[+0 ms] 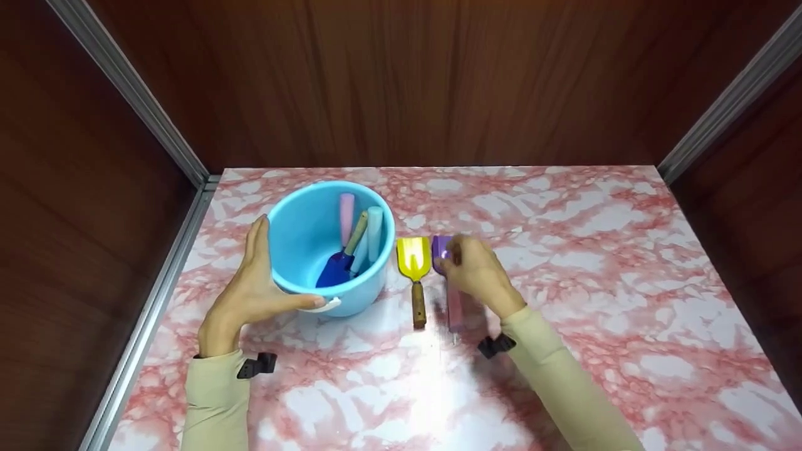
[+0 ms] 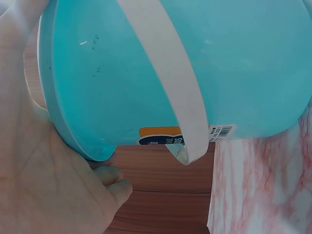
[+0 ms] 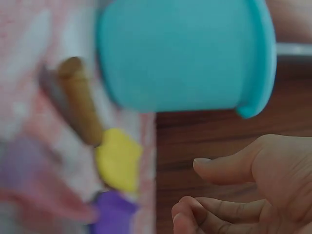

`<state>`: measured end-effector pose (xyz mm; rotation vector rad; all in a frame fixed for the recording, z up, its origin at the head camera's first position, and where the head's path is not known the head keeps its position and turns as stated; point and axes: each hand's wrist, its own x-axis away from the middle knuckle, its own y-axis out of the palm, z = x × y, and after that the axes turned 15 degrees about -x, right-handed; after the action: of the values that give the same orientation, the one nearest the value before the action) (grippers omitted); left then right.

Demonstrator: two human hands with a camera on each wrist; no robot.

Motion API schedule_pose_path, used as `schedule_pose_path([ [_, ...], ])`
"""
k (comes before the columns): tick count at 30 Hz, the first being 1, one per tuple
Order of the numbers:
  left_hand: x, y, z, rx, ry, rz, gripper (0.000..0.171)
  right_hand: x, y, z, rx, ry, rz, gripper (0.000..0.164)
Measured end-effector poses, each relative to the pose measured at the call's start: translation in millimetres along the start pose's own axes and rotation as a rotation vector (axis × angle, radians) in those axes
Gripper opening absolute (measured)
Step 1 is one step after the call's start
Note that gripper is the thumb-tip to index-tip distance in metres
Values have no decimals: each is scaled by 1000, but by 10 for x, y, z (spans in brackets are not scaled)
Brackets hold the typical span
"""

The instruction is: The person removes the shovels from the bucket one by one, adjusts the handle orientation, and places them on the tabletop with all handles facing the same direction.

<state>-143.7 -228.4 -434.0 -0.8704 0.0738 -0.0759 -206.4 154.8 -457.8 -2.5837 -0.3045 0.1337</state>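
Note:
A light blue bucket [image 1: 329, 244] stands on the table, with my left hand [image 1: 254, 288] spread against its rim. The thumb lies along the front near the white handle [image 2: 170, 78], the fingers along the left side. Inside the bucket are a dark blue toy shovel [image 1: 336, 269] with a brown grip, a pink grip [image 1: 346, 216] and a light blue grip [image 1: 374, 228]. My right hand [image 1: 479, 272] hovers over a purple shovel [image 1: 441, 244] with a pink grip, its loosely bent fingers empty in the right wrist view. A yellow shovel [image 1: 413, 257] lies between bucket and purple shovel.
The tabletop [image 1: 595, 250] has a red and white marbled pattern. Dark wood panels [image 1: 426, 81] enclose it at the back and both sides, with metal rails [image 1: 150, 100] at the corners.

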Motion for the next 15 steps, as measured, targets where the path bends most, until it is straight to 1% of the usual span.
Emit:
schedule_pose_path([
  [2,-11,1,3,1,-1,-5,151,-66,-30,-160,18,-53,-2,17],
  [4,-20,-4,2,-4,-1,-6,153,-133,-53,-336,32,-92,-2,20],
  [7,-34,-12,-2,-9,1,-5,155,-219,-80,-619,38,-123,-14,26],
  [10,-36,-10,-6,-4,8,-4,155,-275,-62,-898,60,-160,-42,32],
  [13,-21,-4,-8,2,6,-6,154,-305,29,-1144,155,-249,-102,38],
  [15,-9,-3,-10,4,4,-8,153,-323,121,-1284,264,-323,-163,41],
])
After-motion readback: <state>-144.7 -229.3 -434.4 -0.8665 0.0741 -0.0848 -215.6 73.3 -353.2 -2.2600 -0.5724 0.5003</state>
